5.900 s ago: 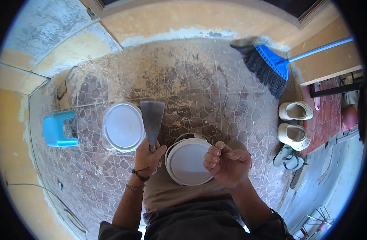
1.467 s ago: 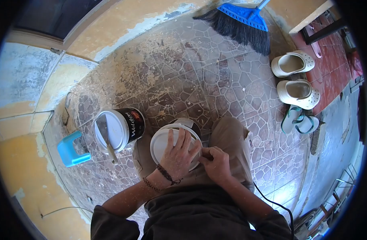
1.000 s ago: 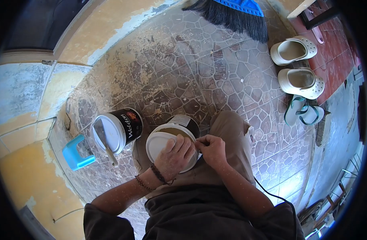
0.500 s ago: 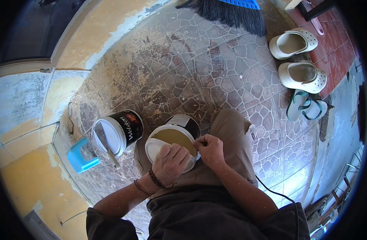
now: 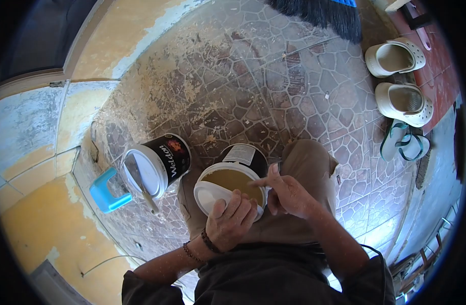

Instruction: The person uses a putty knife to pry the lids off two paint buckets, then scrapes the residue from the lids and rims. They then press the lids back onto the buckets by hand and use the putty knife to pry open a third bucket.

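Between my knees stands a black and white paint bucket (image 5: 250,150), tilted toward me, with a tan-coloured inside showing. Its white lid (image 5: 208,194) is partly raised at the left side. My left hand (image 5: 234,217) grips the lid's near edge with curled fingers. At the bucket's right rim is my right hand (image 5: 293,197), its thumb up and index finger stretched over the opening; the other fingers are bent. A second bucket (image 5: 173,158), marked Weldon, stands to the left with its lid on. Across that lid lies a putty knife (image 5: 150,202).
A light blue plastic piece (image 5: 105,195) lies by the left wall. Wood shavings (image 5: 179,91) litter the stone-patterned floor. A black-bristled broom (image 5: 319,18) is at the far side. Pale clogs (image 5: 395,57) and flip-flops (image 5: 403,142) are on the right.
My right hand has gone from closed fingers at the rim to an extended index finger and raised thumb. My left hand stays on the lid. The whole view has shifted slightly.
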{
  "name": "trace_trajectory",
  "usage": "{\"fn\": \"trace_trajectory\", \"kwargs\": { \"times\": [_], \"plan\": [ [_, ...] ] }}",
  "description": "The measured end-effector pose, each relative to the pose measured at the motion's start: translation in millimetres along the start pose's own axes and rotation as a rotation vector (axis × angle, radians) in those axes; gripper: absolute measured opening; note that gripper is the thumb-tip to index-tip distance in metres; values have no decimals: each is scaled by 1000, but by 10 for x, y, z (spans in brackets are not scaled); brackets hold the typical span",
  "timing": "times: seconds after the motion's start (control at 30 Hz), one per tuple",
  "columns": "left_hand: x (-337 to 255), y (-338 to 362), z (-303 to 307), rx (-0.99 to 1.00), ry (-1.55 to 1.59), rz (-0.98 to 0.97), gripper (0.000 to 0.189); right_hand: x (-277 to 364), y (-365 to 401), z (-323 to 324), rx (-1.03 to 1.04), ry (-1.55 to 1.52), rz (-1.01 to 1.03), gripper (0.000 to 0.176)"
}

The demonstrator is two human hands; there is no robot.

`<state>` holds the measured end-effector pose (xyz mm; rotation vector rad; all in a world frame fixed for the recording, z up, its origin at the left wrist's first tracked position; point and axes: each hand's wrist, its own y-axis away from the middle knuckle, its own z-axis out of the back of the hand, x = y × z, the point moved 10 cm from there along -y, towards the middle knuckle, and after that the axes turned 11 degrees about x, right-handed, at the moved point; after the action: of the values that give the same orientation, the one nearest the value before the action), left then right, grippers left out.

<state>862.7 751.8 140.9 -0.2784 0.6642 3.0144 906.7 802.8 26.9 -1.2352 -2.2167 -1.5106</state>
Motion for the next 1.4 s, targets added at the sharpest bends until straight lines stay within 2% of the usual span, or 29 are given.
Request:
{"fn": "trace_trajectory", "kwargs": {
  "times": [0.03,0.13,0.23,0.43,0.53,0.63,0.73,0.83,0.93,1.13,1.4],
  "plan": [
    [5,-4,-8,-1,0,1,30,-27,-32,-126,182,-47,-101,87],
    [18,-18,-4,-3,7,2,29,-73,-224,-289,389,67,-243,111],
    [23,-16,-9,-13,-9,-8,30,-154,-287,-363,502,-6,-378,114],
    [24,-18,-5,0,2,-4,34,-212,-286,-425,562,-65,-442,104],
    [22,-10,-16,7,3,1,36,-303,-353,-454,571,-71,-404,92],
    [14,0,-22,10,-1,4,36,-340,-375,-455,593,-20,-404,88],
    [12,0,-16,2,-9,4,36,-249,-362,-384,512,17,-415,86],
    [11,2,-7,2,3,1,36,-301,-410,-438,603,-6,-414,86],
    [7,0,0,-10,-6,-3,36,-224,-488,-444,594,-34,-413,100],
    [7,9,-10,-8,-18,5,36,21,-480,-505,584,39,-494,101],
    [7,4,17,-11,-40,-6,35,50,-485,-494,609,51,-480,101]
  ]
}}
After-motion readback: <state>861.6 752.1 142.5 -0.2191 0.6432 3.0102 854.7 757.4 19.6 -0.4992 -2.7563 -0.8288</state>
